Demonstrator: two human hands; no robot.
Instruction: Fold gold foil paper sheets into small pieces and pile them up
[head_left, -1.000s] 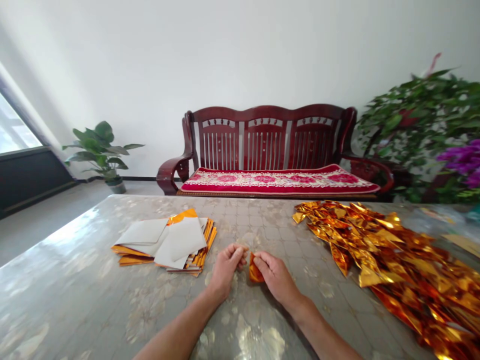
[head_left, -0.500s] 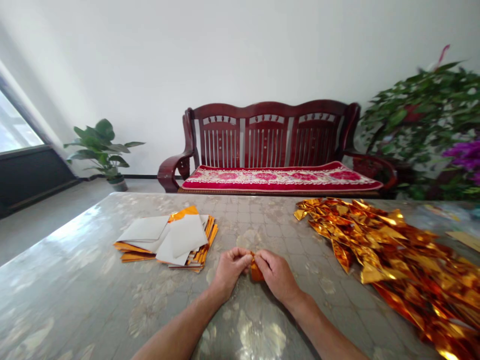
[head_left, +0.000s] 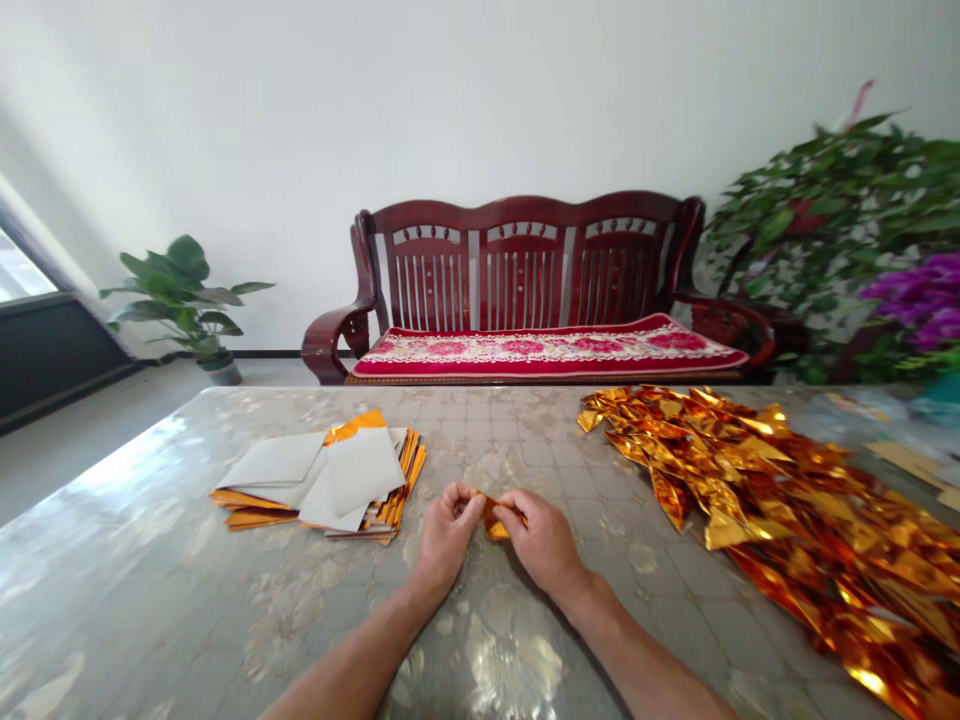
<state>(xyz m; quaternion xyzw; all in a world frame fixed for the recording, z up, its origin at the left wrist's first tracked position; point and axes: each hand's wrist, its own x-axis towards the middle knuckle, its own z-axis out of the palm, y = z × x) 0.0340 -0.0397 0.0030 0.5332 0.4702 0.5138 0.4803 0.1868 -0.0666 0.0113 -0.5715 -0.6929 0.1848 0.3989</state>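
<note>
Between my hands, low over the table, is a small piece of gold foil paper (head_left: 494, 521), partly folded and mostly covered by my fingers. My left hand (head_left: 450, 530) pinches its left edge between thumb and fingers. On the other side my right hand (head_left: 544, 540) grips it, thumb on top. To the left lies a loose stack of foil paper sheets (head_left: 352, 475), several with the pale backing up and orange-gold edges showing. A big heap of folded gold foil pieces (head_left: 757, 480) spreads along the right side.
The table (head_left: 300, 620) has a glossy, flower-patterned cover. Behind it stands a dark red wooden bench (head_left: 521, 280) with a red floral cushion (head_left: 555, 348). Clear plastic and brown card (head_left: 907, 465) lie at the far right. Potted plants (head_left: 180, 300) flank the bench.
My hands have drawn slightly apart, and more of the foil's upper edge shows between them. The view has turned a little to the right. Stack and heap look unchanged.
</note>
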